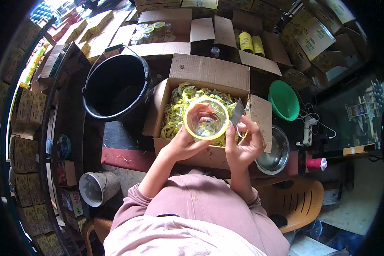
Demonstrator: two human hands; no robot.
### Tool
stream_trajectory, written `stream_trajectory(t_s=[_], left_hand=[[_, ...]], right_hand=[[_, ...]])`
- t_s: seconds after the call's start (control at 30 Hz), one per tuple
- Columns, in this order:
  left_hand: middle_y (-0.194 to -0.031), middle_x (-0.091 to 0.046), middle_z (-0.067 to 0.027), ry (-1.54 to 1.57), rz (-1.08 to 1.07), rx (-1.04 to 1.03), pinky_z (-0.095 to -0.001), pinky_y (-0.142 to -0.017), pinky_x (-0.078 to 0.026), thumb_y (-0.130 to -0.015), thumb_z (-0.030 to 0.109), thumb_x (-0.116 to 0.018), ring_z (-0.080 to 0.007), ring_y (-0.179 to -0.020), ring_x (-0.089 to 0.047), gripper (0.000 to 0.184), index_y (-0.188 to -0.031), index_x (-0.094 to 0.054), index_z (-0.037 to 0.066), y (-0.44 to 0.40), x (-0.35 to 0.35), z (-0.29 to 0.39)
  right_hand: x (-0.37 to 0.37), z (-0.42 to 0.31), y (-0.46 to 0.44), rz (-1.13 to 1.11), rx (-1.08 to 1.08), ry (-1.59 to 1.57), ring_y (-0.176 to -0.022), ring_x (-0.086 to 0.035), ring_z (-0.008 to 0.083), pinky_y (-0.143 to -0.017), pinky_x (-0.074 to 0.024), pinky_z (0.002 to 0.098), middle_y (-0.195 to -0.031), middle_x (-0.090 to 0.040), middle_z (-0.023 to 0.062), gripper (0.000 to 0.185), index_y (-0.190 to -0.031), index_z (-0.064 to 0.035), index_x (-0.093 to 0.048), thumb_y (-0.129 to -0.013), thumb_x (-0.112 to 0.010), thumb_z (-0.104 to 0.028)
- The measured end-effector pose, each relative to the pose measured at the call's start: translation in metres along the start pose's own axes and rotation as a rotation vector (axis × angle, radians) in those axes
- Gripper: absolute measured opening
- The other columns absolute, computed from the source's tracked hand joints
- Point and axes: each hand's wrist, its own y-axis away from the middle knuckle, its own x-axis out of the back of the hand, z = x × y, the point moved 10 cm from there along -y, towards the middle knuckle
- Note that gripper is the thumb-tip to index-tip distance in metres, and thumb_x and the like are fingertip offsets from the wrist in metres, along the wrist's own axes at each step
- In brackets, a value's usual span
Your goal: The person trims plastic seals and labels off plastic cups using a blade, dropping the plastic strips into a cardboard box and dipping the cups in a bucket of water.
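Note:
My left hand (181, 146) is wrapped around a clear plastic cup (200, 132) with a yellow rim, its open mouth tilted toward me. In my right hand (246, 145), pinched between thumb and fingers, is a flat grey blade (237, 113), close to the cup's right side. A thin yellow strip (243, 133) hangs at the right fingers; whether it is still joined to the cup I cannot tell. Below both hands stands an open cardboard box (209, 70) full of yellow and clear plastic strips (173, 113).
A black bucket (87, 91) stands left of the box. On the right are a green basin (281, 100), a metal bowl (285, 149) and a power strip (307, 130). Behind are cartons with cups (158, 30) and yellow bottles (246, 41). A grey bucket (91, 190) sits lower left.

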Motion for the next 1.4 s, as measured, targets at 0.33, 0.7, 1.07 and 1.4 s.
stream_trajectory(t_s=[0.33,0.7,1.07,1.4], left_hand=[[-0.124,-0.034,-0.0132,-0.097,0.007,-0.011,-0.0327,-0.093,-0.036,-0.071,0.009,-0.068,-0.0221,-0.110,-0.043,0.075,-0.129,-0.022,0.001,0.000,0.002,0.002],[-0.122,-0.037,-0.0131,-0.116,-0.020,0.005,-0.0343,-0.094,-0.036,-0.067,0.010,-0.070,-0.0231,-0.110,-0.044,0.077,-0.128,-0.024,0.002,0.003,0.001,0.000],[-0.122,-0.039,-0.0131,-0.133,-0.117,0.003,-0.0354,-0.096,-0.034,-0.065,0.010,-0.068,-0.0242,-0.112,-0.043,0.080,-0.130,-0.022,0.002,0.003,-0.002,0.001],[-0.117,-0.043,-0.0114,-0.029,-0.182,0.066,-0.0319,-0.095,-0.035,-0.064,0.011,-0.064,-0.0196,-0.109,-0.045,0.069,-0.125,-0.032,0.001,-0.003,-0.008,0.007]], right_hand=[[-0.005,-0.009,0.007,-0.016,0.050,0.029,-0.064,-0.051,0.0098,-0.060,-0.0435,0.0212,-0.070,-0.054,0.0043,0.029,-0.094,0.0031,-0.057,-0.066,-0.065,0.004],[-0.003,-0.003,0.000,-0.044,0.038,0.062,-0.061,-0.059,0.0157,-0.057,-0.0462,0.0259,-0.070,-0.059,0.0067,0.030,-0.093,-0.0045,-0.060,-0.065,-0.065,0.002],[-0.002,0.004,-0.001,-0.064,0.014,0.034,-0.059,-0.058,0.0141,-0.055,-0.0449,0.0248,-0.066,-0.058,0.0058,0.030,-0.092,-0.0060,-0.061,-0.063,-0.065,0.002],[-0.005,0.005,-0.006,-0.140,0.006,0.036,-0.064,-0.051,0.0073,-0.060,-0.0428,0.0191,-0.069,-0.054,0.0025,0.029,-0.092,-0.0017,-0.060,-0.065,-0.065,0.007]])
